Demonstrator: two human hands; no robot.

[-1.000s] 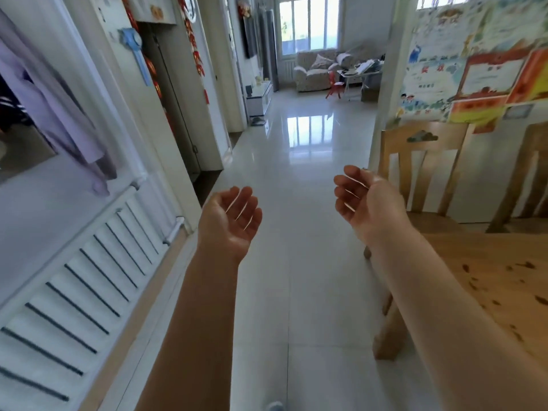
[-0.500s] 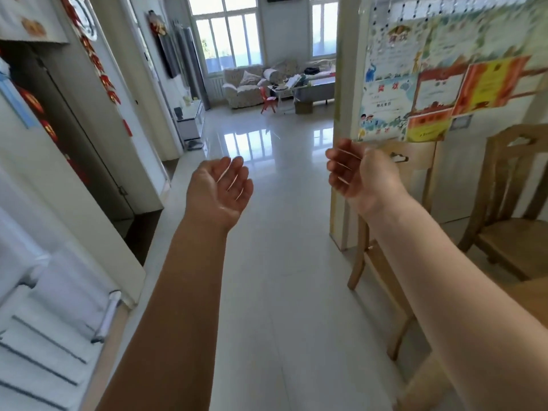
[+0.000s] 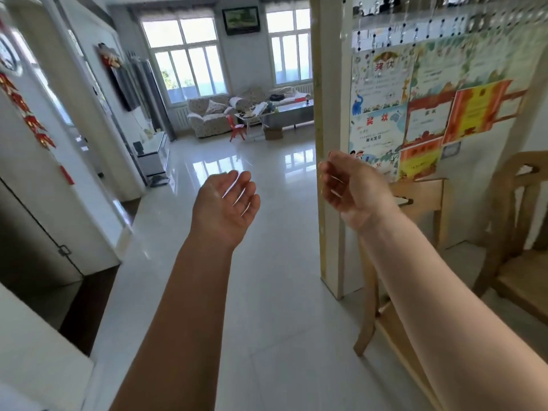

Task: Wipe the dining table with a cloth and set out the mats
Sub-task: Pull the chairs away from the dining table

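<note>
Both hands empty, left hand (image 3: 226,203) open, left of white pillar (image 3: 332,143), right hand (image 3: 354,188) loosely curled, in front of pillar, wooden chair (image 3: 415,209) behind it, cloth, mats, table out of view

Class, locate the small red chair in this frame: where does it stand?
In the head view, the small red chair stands far back in the living room, left of centre, between the patterned armchair and the low coffee table.
</note>
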